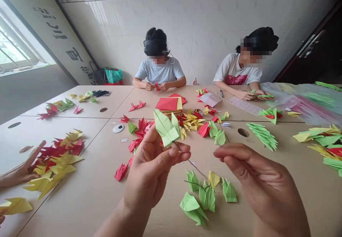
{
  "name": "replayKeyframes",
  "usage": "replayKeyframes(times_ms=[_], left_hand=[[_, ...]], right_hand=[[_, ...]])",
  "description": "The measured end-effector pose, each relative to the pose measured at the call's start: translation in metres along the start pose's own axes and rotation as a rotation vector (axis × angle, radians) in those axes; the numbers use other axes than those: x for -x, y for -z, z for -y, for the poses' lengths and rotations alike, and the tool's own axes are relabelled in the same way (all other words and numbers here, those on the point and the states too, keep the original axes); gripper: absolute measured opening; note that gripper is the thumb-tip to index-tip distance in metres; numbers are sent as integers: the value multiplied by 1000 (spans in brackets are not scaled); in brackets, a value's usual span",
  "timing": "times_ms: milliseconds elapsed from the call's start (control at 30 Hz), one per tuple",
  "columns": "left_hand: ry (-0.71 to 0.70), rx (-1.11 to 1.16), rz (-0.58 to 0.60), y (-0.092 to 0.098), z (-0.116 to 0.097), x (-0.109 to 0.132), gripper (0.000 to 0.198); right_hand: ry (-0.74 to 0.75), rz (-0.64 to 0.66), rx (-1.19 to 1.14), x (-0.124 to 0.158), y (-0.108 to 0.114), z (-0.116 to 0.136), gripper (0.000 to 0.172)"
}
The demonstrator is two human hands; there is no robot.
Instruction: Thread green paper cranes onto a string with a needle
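Note:
My left hand (153, 165) is closed around a light green folded paper crane (167, 128), held up above the table. From the crane's lower end a dark string (196, 168) hangs down towards the tabletop. My right hand (256, 180) is off to the right, thumb and fingertips pinched together; anything between them is too small to make out. Below, between both hands, lie several green paper cranes (207, 196) and a yellow one (214, 179). A dark thread end (187, 181) shows among them.
Red folded cranes (121, 171) and yellow ones (191, 122) lie beyond my left hand. Red paper sheets (167, 103) are stacked behind. Two people sit across the table (101, 173). At the left, another person's hand (29, 164) touches a row of cranes (60, 162). Flat green pieces (263, 135) lie right.

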State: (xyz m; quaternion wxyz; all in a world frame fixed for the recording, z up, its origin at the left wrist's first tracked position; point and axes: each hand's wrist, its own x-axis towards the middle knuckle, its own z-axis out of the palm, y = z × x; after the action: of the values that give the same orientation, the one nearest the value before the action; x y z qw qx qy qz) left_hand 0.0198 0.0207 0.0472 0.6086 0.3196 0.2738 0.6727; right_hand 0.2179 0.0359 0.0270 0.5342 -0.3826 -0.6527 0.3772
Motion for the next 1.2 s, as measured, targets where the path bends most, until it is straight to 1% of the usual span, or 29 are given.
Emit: replayKeyframes(times_ms=[33,100,167,200,333,400,500,600,733,833,900,967,1067,1133,1200], left_hand=[[8,5,-5,-1,1,0,42],[30,14,-5,-2,3,1,42],[48,32,9,-4,5,1,46],[56,40,19,-4,5,2,48],[60,63,80,-4,7,3,52],[58,68,102,-3,7,4,53],[68,60,132,-3,8,5,55],[77,49,171,-4,8,6,56],[63,50,184,-7,9,8,54],[48,44,212,-6,10,8,54],[34,39,241,-6,10,8,53],[33,24,275,-6,9,9,55],[92,-12,315,-9,5,9,64],[144,-20,327,-10,4,10,67],[163,-20,333,-10,4,10,66]], right_hand=[[3,-70,-38,2,-1,-1,14],[-18,-130,-149,6,-3,-3,22],[-37,-116,-236,9,-6,-3,31],[-41,-95,-257,10,-8,-2,31],[-40,-4,-280,11,-15,1,15],[-40,18,-305,10,-18,2,13],[-43,23,-314,9,-21,2,11],[-15,4,-315,8,-22,1,10],[-13,-16,-348,8,-22,2,8],[-21,1,-318,10,-21,3,12],[0,-6,-282,10,-22,2,16],[47,-59,-223,9,-23,0,19],[103,-131,-85,8,-27,-2,24],[113,-101,-40,7,-30,-3,27],[100,-41,-63,7,-31,-4,27]])
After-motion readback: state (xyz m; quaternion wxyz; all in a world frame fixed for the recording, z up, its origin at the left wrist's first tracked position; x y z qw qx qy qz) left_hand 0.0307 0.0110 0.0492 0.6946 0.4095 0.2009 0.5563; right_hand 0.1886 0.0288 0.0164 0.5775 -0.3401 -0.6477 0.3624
